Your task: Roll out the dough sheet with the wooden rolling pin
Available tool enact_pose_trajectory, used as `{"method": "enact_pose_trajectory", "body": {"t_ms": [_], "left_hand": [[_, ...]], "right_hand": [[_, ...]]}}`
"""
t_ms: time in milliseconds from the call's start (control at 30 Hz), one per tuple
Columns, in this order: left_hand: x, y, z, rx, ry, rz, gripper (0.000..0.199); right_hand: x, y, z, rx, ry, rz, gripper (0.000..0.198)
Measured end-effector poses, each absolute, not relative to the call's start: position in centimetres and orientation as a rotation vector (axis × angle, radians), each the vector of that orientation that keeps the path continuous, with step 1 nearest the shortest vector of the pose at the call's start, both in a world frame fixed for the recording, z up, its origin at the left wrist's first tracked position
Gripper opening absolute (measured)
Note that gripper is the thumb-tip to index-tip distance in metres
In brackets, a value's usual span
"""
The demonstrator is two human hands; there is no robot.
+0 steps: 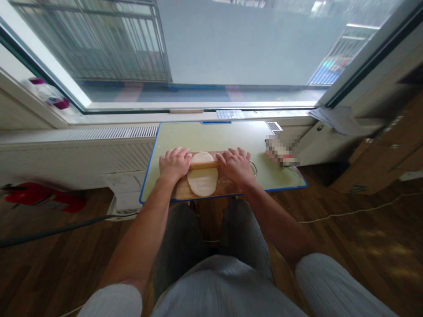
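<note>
A pale sheet of dough [202, 182] lies flattened on a wooden cutting board [181, 191]. Across its upper part rests a light wooden rolling pin [204, 165]. My left hand [176, 162] lies over the pin's left end, and my right hand [236, 163] covers the right end; both have their fingers bent over it. Some flour dusts the board beside the dough, near my right hand. A metal ring handle [254, 168] shows just right of that hand.
The board sits on a small pale-green table [244, 134] with a blue edge. A pixelated item [280, 152] lies at its right. Beyond are a radiator [125, 132] and window. A red fire extinguisher [46, 197] lies on the left; cardboard boxes [373, 163] stand right.
</note>
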State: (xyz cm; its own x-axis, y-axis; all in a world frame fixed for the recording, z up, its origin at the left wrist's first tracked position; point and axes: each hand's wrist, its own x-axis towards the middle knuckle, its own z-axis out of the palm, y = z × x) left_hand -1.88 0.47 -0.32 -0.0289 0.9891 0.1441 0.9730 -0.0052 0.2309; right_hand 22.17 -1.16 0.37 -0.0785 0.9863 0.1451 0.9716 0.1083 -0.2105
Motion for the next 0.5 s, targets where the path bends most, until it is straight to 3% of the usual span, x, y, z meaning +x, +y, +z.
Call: {"method": "enact_pose_trajectory", "body": {"t_ms": [500], "left_hand": [[-1.9,0.8,-0.2,2.145,2.164,0.365,0.054]], "right_hand": [[22.3,-1.1,0.3,-1.92,-2.176,0.033,0.054]]}}
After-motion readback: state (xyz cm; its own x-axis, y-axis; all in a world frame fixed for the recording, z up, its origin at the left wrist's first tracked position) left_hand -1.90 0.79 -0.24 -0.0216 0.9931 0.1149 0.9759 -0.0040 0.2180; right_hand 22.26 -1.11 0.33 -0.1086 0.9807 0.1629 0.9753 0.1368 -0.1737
